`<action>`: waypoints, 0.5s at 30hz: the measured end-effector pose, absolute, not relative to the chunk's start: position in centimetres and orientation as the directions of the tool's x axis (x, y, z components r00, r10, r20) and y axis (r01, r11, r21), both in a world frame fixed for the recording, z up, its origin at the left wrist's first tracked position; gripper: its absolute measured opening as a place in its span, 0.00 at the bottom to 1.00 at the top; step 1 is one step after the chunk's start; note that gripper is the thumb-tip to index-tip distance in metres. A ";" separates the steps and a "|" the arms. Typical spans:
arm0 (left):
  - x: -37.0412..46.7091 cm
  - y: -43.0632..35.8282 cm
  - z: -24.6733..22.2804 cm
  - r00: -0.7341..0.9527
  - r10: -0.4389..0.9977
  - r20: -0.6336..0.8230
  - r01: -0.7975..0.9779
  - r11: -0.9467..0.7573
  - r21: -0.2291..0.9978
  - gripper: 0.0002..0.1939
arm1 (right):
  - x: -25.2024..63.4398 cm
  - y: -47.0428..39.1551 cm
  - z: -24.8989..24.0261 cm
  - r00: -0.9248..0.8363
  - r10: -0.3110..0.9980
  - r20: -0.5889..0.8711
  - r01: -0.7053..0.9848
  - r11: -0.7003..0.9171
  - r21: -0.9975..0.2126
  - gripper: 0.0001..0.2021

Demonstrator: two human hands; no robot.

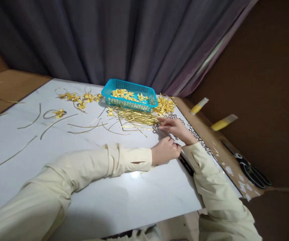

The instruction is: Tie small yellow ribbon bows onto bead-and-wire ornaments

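My right hand (176, 129) reaches over the table's right side, fingers stretched out and apart at small silver beads (155, 128). Just below it, my left hand (166, 150) is closed with its back toward me; whatever it holds is hidden. More silver beads (201, 140) run in a line along the table's right edge. A bundle of gold wire strips (136, 116) lies left of my right fingertips. By my right forearm is a slim black object (186, 164), partly covered by the sleeve.
A blue basket (129, 104) holds yellow ribbon flowers, with a flower pile (165, 104) beside it. Finished-looking flower loops (59, 113) and loose gold wires (56, 124) lie left. Scissors (252, 172), paper scraps and two yellow-white tubes (224, 122) are at the right.
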State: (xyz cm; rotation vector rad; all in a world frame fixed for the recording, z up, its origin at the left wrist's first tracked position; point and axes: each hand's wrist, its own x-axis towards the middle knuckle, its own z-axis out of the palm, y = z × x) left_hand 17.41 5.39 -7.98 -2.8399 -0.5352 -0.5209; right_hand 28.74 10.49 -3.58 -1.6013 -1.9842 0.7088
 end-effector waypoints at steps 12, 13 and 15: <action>14.1 3.3 -6.5 0.868 0.395 0.302 0.450 -0.882 -0.139 0.11 | 28.3 9.0 -3.3 -0.230 0.972 -0.042 0.637 0.117 -0.762 0.06; 13.7 3.0 -6.6 0.872 0.382 0.305 0.440 -0.886 -0.146 0.11 | 28.2 8.8 -2.8 -0.238 0.970 -0.049 0.644 0.120 -0.756 0.05; 13.0 2.5 -6.9 0.876 0.359 0.322 0.424 -0.891 -0.160 0.12 | 28.3 8.3 -2.0 -0.229 0.972 -0.049 0.669 0.120 -0.733 0.05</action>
